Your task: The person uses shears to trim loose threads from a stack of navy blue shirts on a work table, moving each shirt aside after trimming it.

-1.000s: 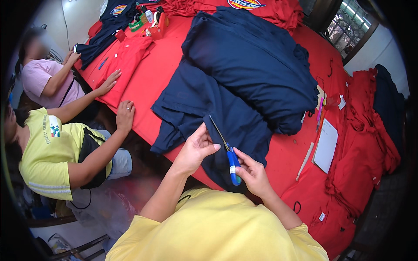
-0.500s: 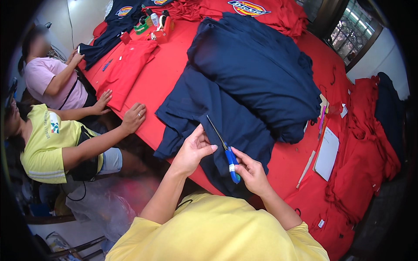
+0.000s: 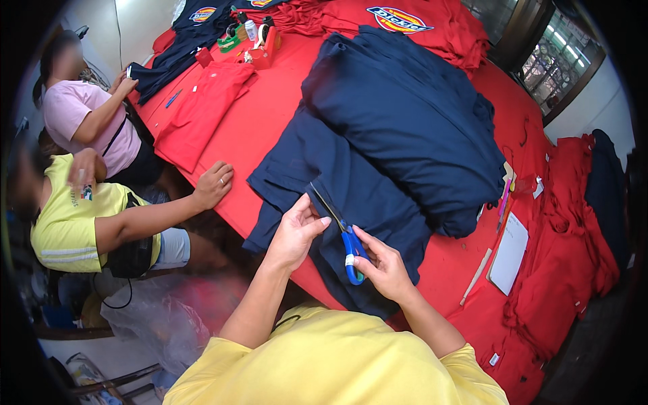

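My right hand (image 3: 386,270) grips scissors (image 3: 352,253) by their blue handles. Their slim metal blades point up and to the left over a navy blue garment (image 3: 297,152). Close to the blades is my left hand (image 3: 294,233), its fingers curled and thumb toward the metal; what it pinches, if anything, is hidden. Beneath both hands, navy cloth hangs over the table's near edge. Just beyond lies a thick heap of folded navy garments (image 3: 398,121).
The red-covered table (image 3: 260,115) carries red garments (image 3: 567,229) at right, a white notepad (image 3: 508,253), a folded red garment (image 3: 206,108) and a red tape dispenser (image 3: 264,54). Two people, in yellow (image 3: 67,223) and pink (image 3: 71,115), are at left. A plastic bag (image 3: 158,317) lies below.
The scissors' handles have shifted slightly left and turned, and both handle loops show now. The person in yellow has lifted one hand off the table toward their chest. My view has shifted a little.
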Available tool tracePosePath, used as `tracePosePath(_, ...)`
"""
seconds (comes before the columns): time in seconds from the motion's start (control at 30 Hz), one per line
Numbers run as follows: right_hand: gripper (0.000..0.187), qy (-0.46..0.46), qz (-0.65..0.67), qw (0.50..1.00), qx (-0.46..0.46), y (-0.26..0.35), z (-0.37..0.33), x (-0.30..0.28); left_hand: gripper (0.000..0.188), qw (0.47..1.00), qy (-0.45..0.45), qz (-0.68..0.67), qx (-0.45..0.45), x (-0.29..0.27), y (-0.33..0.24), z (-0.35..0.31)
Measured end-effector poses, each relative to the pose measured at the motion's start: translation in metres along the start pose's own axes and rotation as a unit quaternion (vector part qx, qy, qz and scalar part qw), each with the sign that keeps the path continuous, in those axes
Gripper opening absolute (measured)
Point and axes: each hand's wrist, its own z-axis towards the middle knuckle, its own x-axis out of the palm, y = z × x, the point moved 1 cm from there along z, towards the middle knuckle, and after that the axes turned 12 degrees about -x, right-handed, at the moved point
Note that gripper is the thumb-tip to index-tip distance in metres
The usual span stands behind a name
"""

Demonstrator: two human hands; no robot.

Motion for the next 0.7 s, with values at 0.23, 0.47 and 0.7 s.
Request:
tracePosePath(0.23,0.053,-0.002,-0.030,0.999,0.025,0.002,0.001,0.001,0.052,0.999,-0.004,0.044,-0.004,-0.002,-0.002,0.001)
tracePosePath(0.47,0.050,-0.006,-0.049,0.998,0.041,0.003,0.000,0.002,0.041,0.998,-0.032,-0.043,0.014,-0.019,0.002,0.013)
tracePosePath(0.7,0.052,0.025,-0.082,0.994,-0.065,-0.002,0.019,0.003,0.044,0.999,-0.031,0.038,0.013,-0.019,-0.013,0.009)
